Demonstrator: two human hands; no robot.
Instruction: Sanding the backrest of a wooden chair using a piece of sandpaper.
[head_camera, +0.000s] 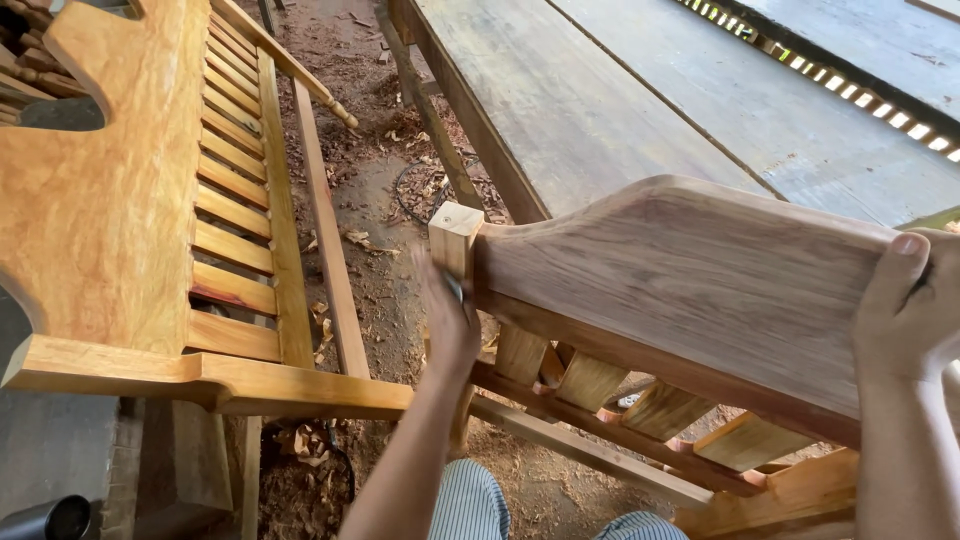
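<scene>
An unfinished wooden bench back, a broad curved top panel over short slats, lies tilted in front of me. My left hand is pressed against its square corner post, fingers closed on a small grey item that is too blurred to identify. My right hand grips the panel's right end, thumb on top.
A finished orange-toned slatted bench stands at left, its armrest reaching toward me. A long grey plank table runs behind the panel. Wood shavings litter the dirt floor. A dark metal cylinder sits at bottom left.
</scene>
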